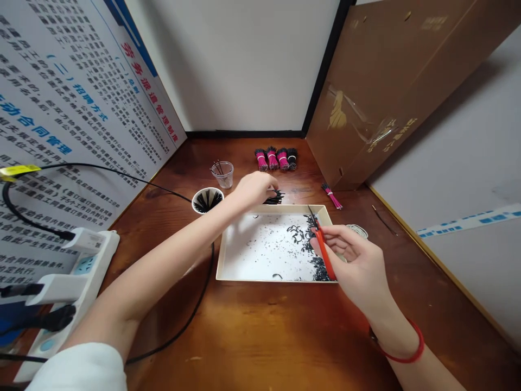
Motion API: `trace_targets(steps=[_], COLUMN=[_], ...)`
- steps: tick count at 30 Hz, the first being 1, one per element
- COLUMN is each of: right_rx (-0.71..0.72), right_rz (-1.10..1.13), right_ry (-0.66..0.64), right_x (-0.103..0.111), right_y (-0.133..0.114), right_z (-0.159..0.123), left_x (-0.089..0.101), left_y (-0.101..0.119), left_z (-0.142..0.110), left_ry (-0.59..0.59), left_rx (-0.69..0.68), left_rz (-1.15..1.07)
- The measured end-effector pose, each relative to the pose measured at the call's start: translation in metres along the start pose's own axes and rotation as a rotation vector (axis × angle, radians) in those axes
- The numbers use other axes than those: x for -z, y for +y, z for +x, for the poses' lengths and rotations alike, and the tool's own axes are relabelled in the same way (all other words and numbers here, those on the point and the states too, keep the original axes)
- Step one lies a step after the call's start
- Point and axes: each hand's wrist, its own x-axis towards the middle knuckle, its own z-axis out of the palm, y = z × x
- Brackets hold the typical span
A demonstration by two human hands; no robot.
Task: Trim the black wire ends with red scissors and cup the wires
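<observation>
My left hand [258,188] reaches over the back of a shallow cream tray [220,260]. Its fingers curl down, closed, at a small pile of short black wires [275,197] just behind the tray; whatever is between the fingertips is hidden. A pair of red-handled scissors [324,252] is in my right hand [358,260], its dark tips pointing away over the tray's right side. Under the tips, black clippings [321,269] crowd the white tray floor, with tiny bits scattered leftward.
Left of the tray stand a white cup [196,207] of black wires and a clear plastic cup [227,176]. Tied pink-and-black wire bundles [272,157] lie behind, another bundle [332,196] at right. A power strip [97,266] and black cable [199,304] occupy the left.
</observation>
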Motion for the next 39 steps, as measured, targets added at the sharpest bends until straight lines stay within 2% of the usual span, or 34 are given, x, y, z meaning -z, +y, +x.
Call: trace_targets(steps=[4, 7, 9, 14, 24, 26, 28, 30, 32, 33, 34, 36, 37, 39], right_rx=[0.000, -0.008, -0.003, 0.006, 0.010, 0.010, -0.010, -0.062, -0.146, -0.191, -0.239, -0.300, -0.300, -0.285], right_rz=[-0.005, -0.009, -0.018, -0.018, -0.033, -0.024, -0.002, 0.061, 0.154, 0.202, 0.239, 0.302, 0.331, 0.374], right_ry=[-0.001, -0.010, -0.019, -0.047, -0.052, -0.059, -0.061, -0.060, -0.053, -0.052, -0.054, -0.055, -0.033, 0.022], right_x=[0.002, 0.001, 0.000, 0.000, 0.001, 0.001, 0.000, -0.002, -0.006, -0.008, -0.011, -0.016, -0.017, -0.019], right_y=[-0.001, -0.001, 0.000, 0.002, 0.001, 0.001, 0.002, 0.002, 0.000, -0.001, -0.003, -0.007, -0.009, -0.011], right_z=[0.000, 0.001, 0.001, 0.002, 0.002, 0.003, 0.004, 0.004, 0.004, 0.004, 0.003, 0.002, 0.002, 0.002], left_x=[0.043, 0.060, 0.060, 0.050, 0.069, 0.072, 0.074, 0.070, 0.059, 0.051, 0.041, 0.022, 0.013, -0.001], left_y=[-0.033, -0.061, -0.072, -0.078, -0.077, -0.080, -0.079, -0.070, -0.050, -0.037, -0.022, 0.008, 0.020, 0.037], left_z=[-0.046, -0.073, -0.080, -0.074, -0.077, -0.079, -0.081, -0.082, -0.082, -0.083, -0.084, -0.088, -0.091, -0.096], left_ry=[0.070, 0.019, -0.007, 0.070, 0.092, 0.176, 0.322, 0.537, 0.826, 0.881, 0.851, 0.641, 0.517, 0.343], left_rx=[0.034, 0.079, 0.137, 0.178, 0.243, 0.206, 0.150, 0.087, 0.015, -0.002, 0.007, 0.026, 0.031, 0.053], left_rz=[0.025, 0.051, -0.003, -0.131, -0.194, -0.291, -0.403, -0.543, -0.805, -0.953, -1.068, -1.224, -1.281, -1.336])
